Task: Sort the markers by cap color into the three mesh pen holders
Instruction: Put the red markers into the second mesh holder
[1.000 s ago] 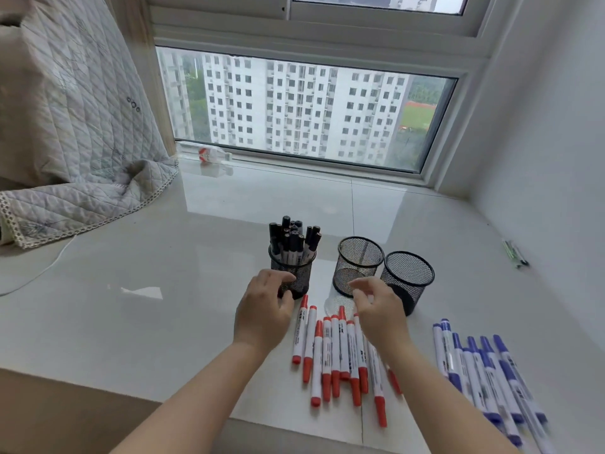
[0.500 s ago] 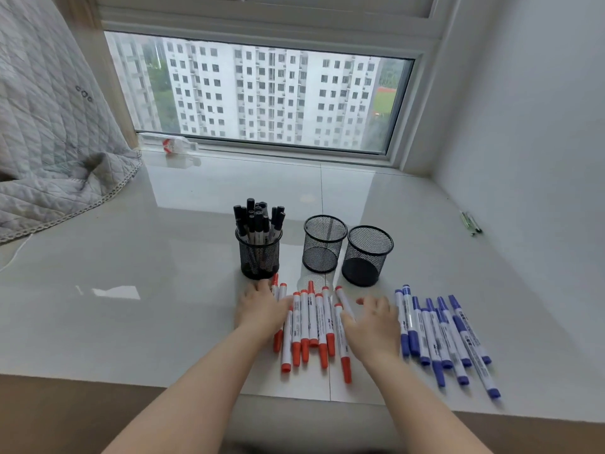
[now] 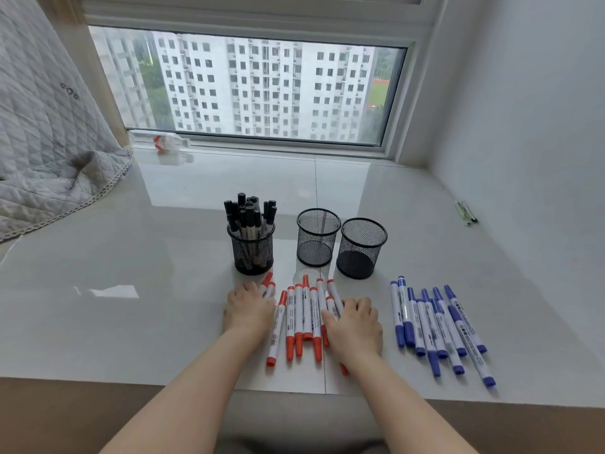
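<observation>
Markers with red caps (image 3: 302, 317) lie in a loose row on the glossy sill, just in front of the three mesh holders, and they are the group I am working on now. My left hand (image 3: 250, 309) lies palm-down on the left edge of the row, over two of them. My right hand (image 3: 355, 322) lies palm-down on the right edge. The fingers of both hands look bent over the outer markers, but I cannot tell whether either hand has actually closed on one; nothing is lifted off the surface.

Status of the sort, judged from the layout:
- Black-capped markers (image 3: 250, 217): done. They stand upright in the left holder (image 3: 253, 253).
- Red-capped markers: not yet placed. All of them that I can see are on the sill.
- Blue-capped markers (image 3: 437, 326): not yet placed. They lie in a separate fan to my right, apart from the red row.

The middle holder (image 3: 318, 239) and the right holder (image 3: 362, 249) both look empty through the mesh. I judge the task about one third complete: one colour stored, two pre-grouped and waiting. The likely next step is to bunch the red row between both hands and load it into the middle holder, which stands directly behind it.
</observation>
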A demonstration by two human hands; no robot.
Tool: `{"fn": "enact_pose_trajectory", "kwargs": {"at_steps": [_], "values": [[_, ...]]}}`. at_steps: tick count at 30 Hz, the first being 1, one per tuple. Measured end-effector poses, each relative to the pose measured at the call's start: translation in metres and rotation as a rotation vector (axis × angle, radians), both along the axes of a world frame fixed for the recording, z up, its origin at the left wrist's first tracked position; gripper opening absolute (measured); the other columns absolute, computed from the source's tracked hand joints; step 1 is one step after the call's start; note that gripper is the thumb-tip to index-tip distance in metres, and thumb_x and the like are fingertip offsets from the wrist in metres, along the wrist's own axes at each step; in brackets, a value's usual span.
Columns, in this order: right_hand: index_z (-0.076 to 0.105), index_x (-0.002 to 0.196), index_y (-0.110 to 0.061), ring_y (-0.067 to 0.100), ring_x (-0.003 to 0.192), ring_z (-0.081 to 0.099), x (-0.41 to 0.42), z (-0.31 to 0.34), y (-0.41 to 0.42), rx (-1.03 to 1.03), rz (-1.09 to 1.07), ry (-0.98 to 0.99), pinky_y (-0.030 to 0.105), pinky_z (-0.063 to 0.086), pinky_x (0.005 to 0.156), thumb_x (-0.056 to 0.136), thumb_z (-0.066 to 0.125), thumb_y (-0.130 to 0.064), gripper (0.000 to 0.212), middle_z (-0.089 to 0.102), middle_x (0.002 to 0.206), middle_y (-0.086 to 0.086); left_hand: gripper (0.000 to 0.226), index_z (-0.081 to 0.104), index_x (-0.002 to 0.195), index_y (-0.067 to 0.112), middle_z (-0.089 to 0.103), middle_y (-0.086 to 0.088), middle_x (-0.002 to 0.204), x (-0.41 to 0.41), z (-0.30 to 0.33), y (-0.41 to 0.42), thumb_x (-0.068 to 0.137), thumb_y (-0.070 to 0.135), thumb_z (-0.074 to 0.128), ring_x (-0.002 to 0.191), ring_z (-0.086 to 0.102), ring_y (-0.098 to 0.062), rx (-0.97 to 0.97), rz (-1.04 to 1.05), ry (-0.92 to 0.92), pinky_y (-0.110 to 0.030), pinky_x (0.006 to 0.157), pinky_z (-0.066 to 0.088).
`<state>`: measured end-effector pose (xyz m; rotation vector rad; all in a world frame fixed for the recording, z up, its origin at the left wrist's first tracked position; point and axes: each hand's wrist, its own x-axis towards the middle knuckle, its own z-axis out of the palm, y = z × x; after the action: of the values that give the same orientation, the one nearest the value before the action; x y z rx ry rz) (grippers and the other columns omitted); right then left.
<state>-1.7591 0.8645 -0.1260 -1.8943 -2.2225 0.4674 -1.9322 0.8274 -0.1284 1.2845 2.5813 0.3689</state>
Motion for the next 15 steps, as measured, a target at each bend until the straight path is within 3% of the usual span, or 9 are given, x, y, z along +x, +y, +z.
{"fn": "enact_pose_trajectory", "kwargs": {"at_steps": [8, 15], "values": [[0.043, 0.125, -0.011, 0.026, 0.115, 0.043, -0.004, -0.003, -0.002, 0.038, -0.027, -0.015, 0.038, 0.036, 0.091, 0.093, 0.033, -0.042, 0.045, 0.044, 0.126, 0.008, 0.034, 0.044, 0.119, 0.0, 0.053, -0.016, 0.123, -0.005, 0.001, -0.006, 0.096, 0.024, 0.037, 0.113, 0.052, -0.029, 0.04, -0.007, 0.059, -0.033, 0.09, 0.041], [0.04, 0.127, -0.008, 0.028, 0.118, 0.043, -0.021, 0.0, 0.01, -0.02, -0.031, -0.056, 0.041, 0.038, 0.09, 0.089, 0.038, -0.049, 0.056, 0.043, 0.128, 0.009, 0.029, 0.044, 0.108, 0.002, 0.063, -0.019, 0.104, -0.007, 0.004, -0.015, 0.096, 0.027, 0.038, 0.094, 0.06, -0.038, 0.179, 0.046, 0.005, -0.036, 0.071, 0.04]]}}
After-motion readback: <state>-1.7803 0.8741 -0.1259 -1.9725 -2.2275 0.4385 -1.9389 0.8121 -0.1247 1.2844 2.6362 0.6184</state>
